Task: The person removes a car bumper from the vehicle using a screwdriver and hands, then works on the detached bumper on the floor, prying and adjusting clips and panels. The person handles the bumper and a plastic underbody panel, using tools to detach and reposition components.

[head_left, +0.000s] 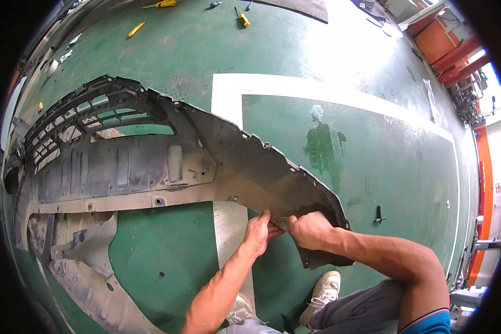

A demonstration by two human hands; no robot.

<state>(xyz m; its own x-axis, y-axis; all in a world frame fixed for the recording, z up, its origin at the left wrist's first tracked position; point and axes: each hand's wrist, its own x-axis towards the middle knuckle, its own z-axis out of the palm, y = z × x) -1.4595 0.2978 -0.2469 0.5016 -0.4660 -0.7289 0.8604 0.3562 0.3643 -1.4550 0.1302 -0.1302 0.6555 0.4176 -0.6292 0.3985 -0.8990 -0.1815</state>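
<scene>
A large dusty black car bumper cover [250,161] lies on the floor in front of me, its inner side towards me and its slatted grille part at the left. My left hand [257,234] pinches the near edge of its right section, thumb on top and fingers beneath. Close beside it, my right hand [310,229] is closed in a fist against the same edge. A small pale tip shows between the two hands, but what the right fist holds is mostly hidden.
A dirty curved panel [97,284] joins or lies against the bumper at the lower left. Yellow-handled tools [242,20] and a yellow cutter [135,30] lie beyond it. On the right floor sits a small black tool [379,215]; my shoes [324,292] stand near the bumper's end.
</scene>
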